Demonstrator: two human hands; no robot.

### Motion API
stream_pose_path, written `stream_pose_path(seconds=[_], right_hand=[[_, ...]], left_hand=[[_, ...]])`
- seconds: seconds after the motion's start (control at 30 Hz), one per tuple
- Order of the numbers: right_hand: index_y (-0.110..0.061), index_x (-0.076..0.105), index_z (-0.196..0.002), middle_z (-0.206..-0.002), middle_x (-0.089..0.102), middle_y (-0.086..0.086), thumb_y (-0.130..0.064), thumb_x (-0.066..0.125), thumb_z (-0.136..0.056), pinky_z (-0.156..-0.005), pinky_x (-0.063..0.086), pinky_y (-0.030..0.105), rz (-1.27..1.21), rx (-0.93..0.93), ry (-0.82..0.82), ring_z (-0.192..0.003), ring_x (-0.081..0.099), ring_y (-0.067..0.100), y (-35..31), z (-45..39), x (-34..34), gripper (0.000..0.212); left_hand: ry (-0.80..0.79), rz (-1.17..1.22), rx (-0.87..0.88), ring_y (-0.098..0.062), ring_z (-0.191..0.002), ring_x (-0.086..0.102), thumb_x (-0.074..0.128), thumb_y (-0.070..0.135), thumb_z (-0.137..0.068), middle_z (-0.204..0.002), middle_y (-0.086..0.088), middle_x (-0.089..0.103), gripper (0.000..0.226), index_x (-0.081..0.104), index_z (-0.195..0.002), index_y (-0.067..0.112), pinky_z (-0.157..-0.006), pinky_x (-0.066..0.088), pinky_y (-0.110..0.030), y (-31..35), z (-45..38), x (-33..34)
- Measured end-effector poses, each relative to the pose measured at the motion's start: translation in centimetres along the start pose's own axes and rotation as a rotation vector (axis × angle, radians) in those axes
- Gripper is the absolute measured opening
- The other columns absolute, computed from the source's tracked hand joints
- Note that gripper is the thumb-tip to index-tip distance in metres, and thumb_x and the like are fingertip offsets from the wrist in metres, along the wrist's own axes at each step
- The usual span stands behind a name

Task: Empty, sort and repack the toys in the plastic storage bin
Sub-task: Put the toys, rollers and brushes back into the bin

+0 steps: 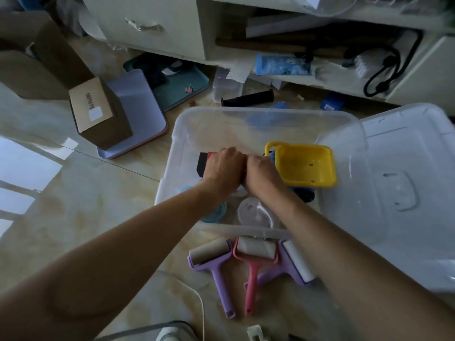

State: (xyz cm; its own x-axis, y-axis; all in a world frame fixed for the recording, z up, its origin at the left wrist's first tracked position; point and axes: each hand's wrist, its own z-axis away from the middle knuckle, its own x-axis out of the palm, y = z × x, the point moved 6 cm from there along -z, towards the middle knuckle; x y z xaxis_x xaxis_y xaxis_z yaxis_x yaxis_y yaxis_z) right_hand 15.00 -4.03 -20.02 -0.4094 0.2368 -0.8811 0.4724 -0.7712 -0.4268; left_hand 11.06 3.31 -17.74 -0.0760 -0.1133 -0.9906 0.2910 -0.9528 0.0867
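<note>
From the head camera, both arms reach forward and down into a clear plastic storage bin (pixel 187 126) that sits on the tiled floor (pixel 73 217). The left hand (pixel 225 166) and the right hand (pixel 262 171) are side by side and touching over the middle of the bin. Both have their fingers curled downward over a red and black block-shaped toy (pixel 203 163), of which only the left end shows beyond the left hand. The left grip looks closed around this toy; the right grip's fingers are hidden behind the back of the hand, so I cannot tell whether it grasps the toy.

Just beside the right hand, also inside the bin, stands a toy truck with a yellow tipper bed (pixel 305 166) on a blue body with dark wheels. Nearer the front wall of the bin lie a round blue lid-like piece (pixel 216 214) and a clear round container (pixel 253 211), partly covered by the forearms.

The bin's clear lid (pixel 406 193) lies to the right, its edge overlapping the bin's right rim.

On the floor in front of the bin lie three lint rollers: a purple one (pixel 214 262), a pink one (pixel 253 257) and another purple one (pixel 295 264), the last partly under the right forearm.

To the left of the bin, a cardboard box (pixel 98 114) rests on a lilac tray (pixel 145 107). Beyond the bin, a black handle grip (pixel 248 97) lies on the floor before a pale cabinet (pixel 152 25).
</note>
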Motion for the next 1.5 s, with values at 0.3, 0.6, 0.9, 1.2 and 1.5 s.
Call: stream_pose_path(seconds=[0.3, 0.6, 0.9, 1.2, 1.5], right_hand=[[-0.006, 0.063, -0.101, -0.099, 0.069, 0.015, -0.010, 0.057, -0.094, -0.074, 0.053, 0.043, -0.059, 0.009, 0.397, -0.092, 0.065, 0.034, 2.9, 7.5, -9.4, 0.010], [-0.005, 0.060, -0.095, -0.091, 0.065, 0.019, -0.007, 0.066, -0.083, -0.065, 0.046, 0.043, -0.143, -0.109, 0.468, -0.084, 0.063, 0.042, 3.5, 17.2, -9.8, 0.014], [-0.007, 0.065, -0.096, -0.085, 0.065, 0.009, -0.037, 0.044, -0.085, -0.054, 0.042, 0.026, -0.031, -0.098, 0.323, -0.069, 0.065, 0.029, 11.0, 23.3, -2.3, 0.039], [-0.012, 0.054, -0.127, -0.116, 0.059, 0.010, -0.036, 0.056, -0.095, -0.076, 0.054, 0.037, 0.176, 0.521, 0.023, -0.101, 0.060, 0.026, 23.4, 26.2, 7.7, 0.040], [-0.022, 0.047, -0.140, -0.128, 0.060, 0.002, -0.035, 0.066, -0.086, -0.084, 0.050, 0.032, -0.050, 0.639, -0.198, -0.113, 0.061, 0.022, 22.3, 25.8, 8.9, 0.058]], left_hand=[[0.330, 0.119, 0.099, -0.024, -0.101, 0.060, 0.062, 0.013, -0.093, -0.112, -0.012, 0.061, 0.016, 0.065, -0.108, 0.010, -0.083, 0.049, -0.034, 8.3, 4.4, -7.2], [0.277, 0.009, 0.197, -0.033, -0.076, 0.065, 0.058, 0.004, -0.082, -0.090, -0.016, 0.064, 0.010, 0.067, -0.084, 0.007, -0.054, 0.050, -0.037, 12.6, 11.9, -8.2], [-0.053, -0.007, 0.497, -0.030, -0.094, 0.063, 0.071, 0.023, -0.079, -0.121, -0.017, 0.057, 0.036, 0.065, -0.113, 0.010, -0.064, 0.051, -0.037, 16.2, 15.4, 1.7], [-0.235, -0.283, 0.735, -0.033, -0.132, 0.044, 0.050, 0.014, -0.098, -0.146, -0.017, 0.044, 0.046, 0.041, -0.143, 0.009, -0.104, 0.041, -0.044, 15.6, 17.2, 10.0], [-0.380, -0.404, 0.741, -0.035, -0.136, 0.038, 0.046, 0.014, -0.099, -0.150, -0.020, 0.037, 0.050, 0.033, -0.147, 0.007, -0.106, 0.038, -0.048, 15.6, 16.7, 11.7]])
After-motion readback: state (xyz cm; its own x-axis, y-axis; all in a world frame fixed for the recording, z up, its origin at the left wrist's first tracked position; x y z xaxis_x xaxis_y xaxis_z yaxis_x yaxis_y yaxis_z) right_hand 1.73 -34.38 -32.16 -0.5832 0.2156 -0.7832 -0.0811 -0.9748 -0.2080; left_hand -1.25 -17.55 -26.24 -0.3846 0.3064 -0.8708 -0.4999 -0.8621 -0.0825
